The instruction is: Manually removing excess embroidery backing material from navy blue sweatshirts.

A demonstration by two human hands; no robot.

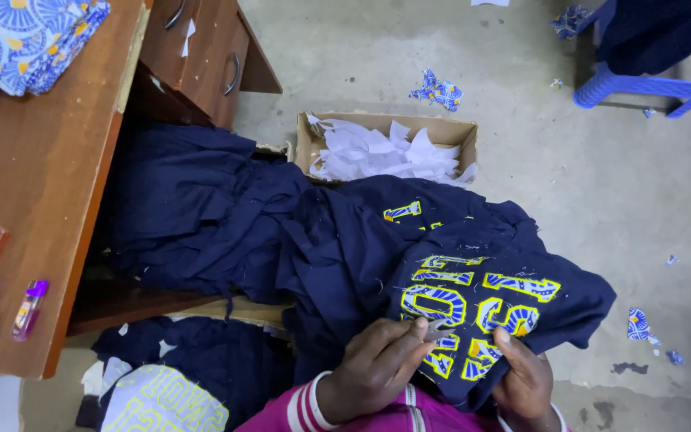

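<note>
Left hand [373, 370] and right hand [524, 382] pinching navy garment [457, 272], cardboard box [308, 146] holding white scraps [385, 154]

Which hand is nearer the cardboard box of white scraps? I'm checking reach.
Left. The left hand lies below the cardboard box, slightly right; the right hand sits farther right on the navy garment.

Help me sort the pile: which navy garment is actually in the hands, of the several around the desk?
The navy garment with yellow-and-blue appliqué letters, on the lap. The left hand and right hand grip its lower edge; the plain navy ones hang untouched from the desk.
</note>
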